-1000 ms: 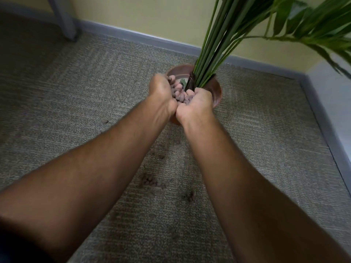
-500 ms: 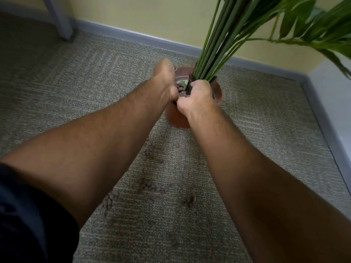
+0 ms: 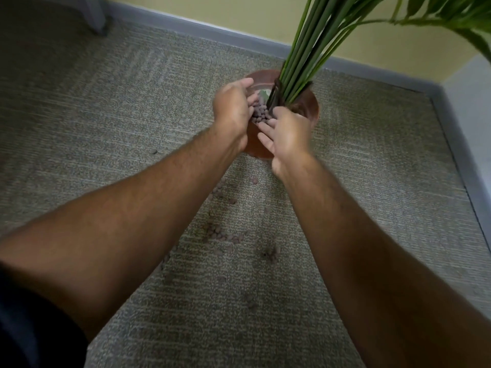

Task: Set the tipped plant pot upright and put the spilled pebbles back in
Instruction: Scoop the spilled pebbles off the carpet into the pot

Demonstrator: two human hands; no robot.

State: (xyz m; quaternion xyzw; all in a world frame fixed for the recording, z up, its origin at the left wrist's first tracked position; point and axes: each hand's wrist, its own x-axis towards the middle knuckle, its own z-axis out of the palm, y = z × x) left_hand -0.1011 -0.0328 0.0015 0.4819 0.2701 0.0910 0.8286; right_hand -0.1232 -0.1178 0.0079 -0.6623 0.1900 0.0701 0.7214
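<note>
A: Floor first?
B: Grey-green ribbed carpet [image 3: 93, 115] fills most of the view. Grey skirting board [image 3: 186, 29] runs along the top, w/ a yellow painted wall [image 3: 239, 11] above it, and turns down the 3 o'clock side.

A: Plant?
B: Tall plant w/ long green stems [image 3: 305, 49], rising toward 1 o'clock from the pot. Leaves spread out near the top right corner.

A: The pot itself?
B: Round reddish-brown plant pot [image 3: 309, 102] stands upright on the carpet, just above centre, around 12 o'clock. Near side partly hidden by the hands.

A: Hands?
B: Both over the pot's near rim. Left hand [image 3: 232, 107] at the pot's 9 o'clock, fingers relaxed and gently cupped, palm turned inward, gripping nothing. Right hand [image 3: 285, 134] at the pot's 6 o'clock, fingers straight, spread, pointing toward 10 o'clock; also holding nothing.

A: Pebbles?
B: Small round brownish clay pebbles [image 3: 259, 114] show betw. the two hands, inside the pot by the stem base. Scattered loose pebbles [image 3: 223, 236] lie on the carpet below the pot, toward 6 o'clock, betw. the forearms.
</note>
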